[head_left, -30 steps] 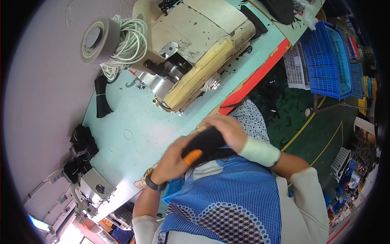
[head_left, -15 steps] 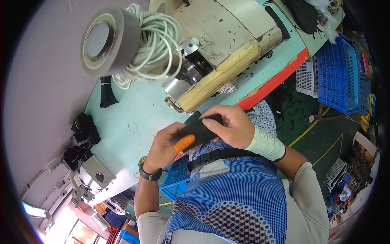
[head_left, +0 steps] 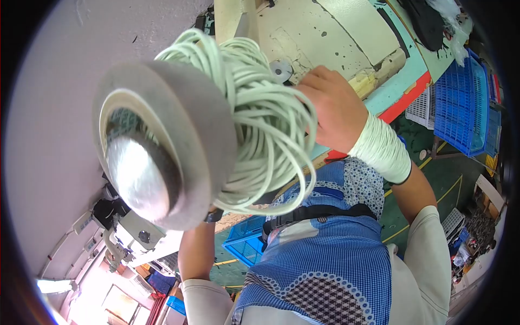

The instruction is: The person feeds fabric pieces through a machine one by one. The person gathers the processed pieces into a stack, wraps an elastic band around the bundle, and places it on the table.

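My right hand (head_left: 333,111), its wrist wrapped in pale cord (head_left: 381,149), is raised at the sewing-type machine's front, beside a big coil of pale cord (head_left: 265,119). Its fingers curl inward; what they hold, if anything, is hidden. Behind the coil and a round grey housing with a shiny metal dome (head_left: 138,176), my left hand is out of sight. Only my left forearm (head_left: 196,252) and part of a dark watch strap (head_left: 213,215) show below them. The black flat piece seen earlier cannot be made out now.
The cream machine bed (head_left: 325,35) has a worn yellowish front edge (head_left: 379,76). A red strip (head_left: 406,97) edges the table. Blue baskets (head_left: 460,103) stand at right, and a blue crate (head_left: 244,241) sits below the table. A black item (head_left: 420,24) lies at the top right.
My right hand has left the black piece and moved up toward the machine. The view has shifted, so the housing and coil look larger and cover my left hand.
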`<state>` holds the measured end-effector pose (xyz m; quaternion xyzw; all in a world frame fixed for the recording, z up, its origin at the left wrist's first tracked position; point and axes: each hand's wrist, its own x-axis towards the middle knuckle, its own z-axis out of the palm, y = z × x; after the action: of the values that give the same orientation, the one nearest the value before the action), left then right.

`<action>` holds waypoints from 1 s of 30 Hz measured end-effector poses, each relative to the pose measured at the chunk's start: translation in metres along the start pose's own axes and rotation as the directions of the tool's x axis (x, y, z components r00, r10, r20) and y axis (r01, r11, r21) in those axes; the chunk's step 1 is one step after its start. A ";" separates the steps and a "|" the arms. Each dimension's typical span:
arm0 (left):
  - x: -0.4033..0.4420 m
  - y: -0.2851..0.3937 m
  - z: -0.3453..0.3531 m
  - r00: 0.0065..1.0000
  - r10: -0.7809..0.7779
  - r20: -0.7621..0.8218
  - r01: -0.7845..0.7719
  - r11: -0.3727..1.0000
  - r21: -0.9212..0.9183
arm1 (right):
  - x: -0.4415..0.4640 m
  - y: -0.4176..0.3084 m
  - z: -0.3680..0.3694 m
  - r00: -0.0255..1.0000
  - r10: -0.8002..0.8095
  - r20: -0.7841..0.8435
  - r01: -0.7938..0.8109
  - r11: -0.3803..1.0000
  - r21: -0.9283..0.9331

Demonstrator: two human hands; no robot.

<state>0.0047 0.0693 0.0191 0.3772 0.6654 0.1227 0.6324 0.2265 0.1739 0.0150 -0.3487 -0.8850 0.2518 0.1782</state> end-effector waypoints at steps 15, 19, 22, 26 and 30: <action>-0.055 -0.109 0.051 0.874 0.384 -0.298 -0.278 0.898 0.341 | -0.089 -0.033 -0.008 0.965 0.195 -0.175 -0.174 0.976 0.133; -0.070 -0.059 0.024 0.993 0.036 0.116 -0.034 0.999 -0.020 | -0.082 -0.067 0.017 0.964 0.227 0.136 -0.264 0.786 0.559; -0.064 -0.032 0.040 0.968 0.251 -0.017 -0.238 0.893 -0.381 | -0.074 -0.064 0.008 0.888 0.267 0.376 -0.460 0.559 0.690; -0.061 -0.016 0.021 0.995 0.099 0.003 -0.098 0.991 -0.087 | -0.072 -0.061 0.012 0.930 0.343 0.135 -0.343 0.672 0.656; -0.050 -0.039 0.000 0.995 0.101 -0.008 -0.101 0.970 -0.222 | -0.051 -0.042 -0.006 0.896 0.413 0.165 -0.439 0.764 0.473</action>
<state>-0.0131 0.0096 0.0314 0.3375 0.6263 0.2278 0.6648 0.2424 0.1130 0.0364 -0.4759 -0.6912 0.5140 0.1775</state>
